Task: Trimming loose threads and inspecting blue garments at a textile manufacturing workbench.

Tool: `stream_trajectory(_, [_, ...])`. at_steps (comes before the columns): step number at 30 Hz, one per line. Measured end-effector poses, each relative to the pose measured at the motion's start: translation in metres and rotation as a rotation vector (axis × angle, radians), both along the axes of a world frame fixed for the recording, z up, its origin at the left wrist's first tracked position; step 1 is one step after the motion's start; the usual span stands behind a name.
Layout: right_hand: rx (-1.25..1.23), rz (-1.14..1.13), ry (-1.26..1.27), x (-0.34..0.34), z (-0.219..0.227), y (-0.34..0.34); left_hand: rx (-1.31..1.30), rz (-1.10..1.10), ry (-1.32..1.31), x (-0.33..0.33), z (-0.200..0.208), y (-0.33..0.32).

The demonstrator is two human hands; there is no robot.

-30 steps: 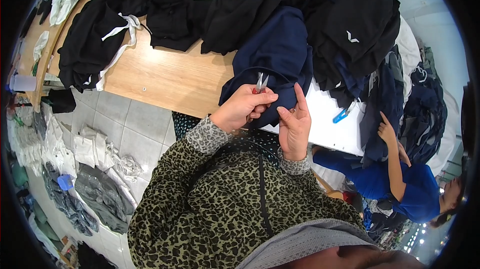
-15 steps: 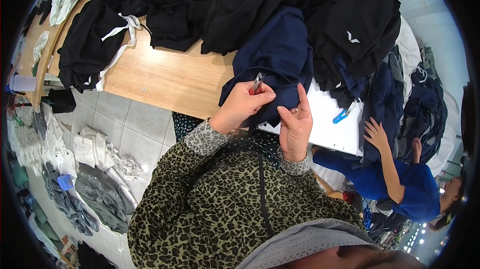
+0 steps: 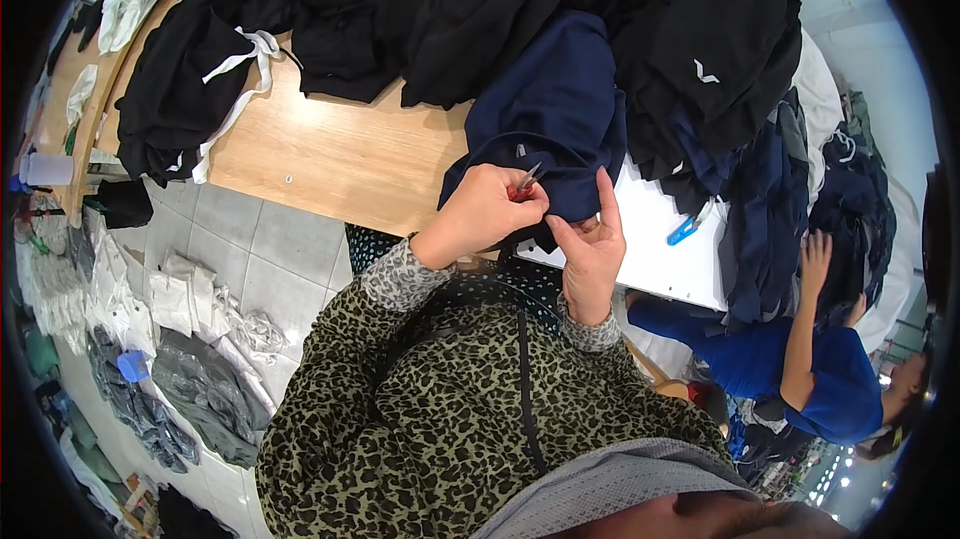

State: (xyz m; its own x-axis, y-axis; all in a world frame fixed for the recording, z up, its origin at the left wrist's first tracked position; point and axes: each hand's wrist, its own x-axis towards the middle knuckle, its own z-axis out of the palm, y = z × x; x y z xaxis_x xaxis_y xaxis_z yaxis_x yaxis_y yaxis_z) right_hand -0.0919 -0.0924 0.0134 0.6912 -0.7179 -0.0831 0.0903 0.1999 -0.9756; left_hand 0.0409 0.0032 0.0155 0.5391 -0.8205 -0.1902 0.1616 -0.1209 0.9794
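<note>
My left hand (image 3: 478, 215) is closed around small thread snips (image 3: 527, 179) with red on the grips. Their metal blades point up and right, over the navy garment (image 3: 545, 89), which lies bunched at the table's near edge. Close beside it on the right, my right hand (image 3: 592, 261) grips the garment's near edge. Its thumb is bent toward the cloth, the index finger points up, and the other fingers are partly hidden. A small pale tag or mark (image 3: 520, 151) shows on the navy cloth just above the blades.
Black garments (image 3: 350, 49) heap along the far side of the wooden table (image 3: 330, 149). A blue-handled tool (image 3: 684, 230) lies on the white surface (image 3: 665, 259) at right. Beyond, a co-worker in blue (image 3: 835, 379) reaches into dark garments (image 3: 850, 199). White bundles (image 3: 185, 299) lie on the floor at left.
The snips have tilted rightward and my left hand has turned slightly with them. My right hand stays nearly in place. The co-worker's hand has moved right, to the farther pile.
</note>
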Motion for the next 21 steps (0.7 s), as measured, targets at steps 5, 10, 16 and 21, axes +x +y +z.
stream_trajectory(5, [-0.065, 0.062, 0.097, -0.0041, 0.0000, -0.0030, -0.022, -0.035, -0.034, 0.0009, -0.0044, -0.0017])
stream_trajectory(10, [-0.018, 0.039, 0.090, 0.0003, 0.0039, 0.0001, -0.002, -0.062, -0.030, 0.0025, -0.0023, 0.0000])
stream_trajectory(16, [0.028, 0.057, 0.078, 0.0011, 0.0033, -0.0012, 0.009, -0.077, -0.034, 0.0037, -0.0021, 0.0014])
stream_trajectory(21, [0.083, 0.037, 0.040, 0.0050, 0.0072, -0.0015, -0.022, -0.055, -0.073, 0.0029, -0.0090, -0.0003])
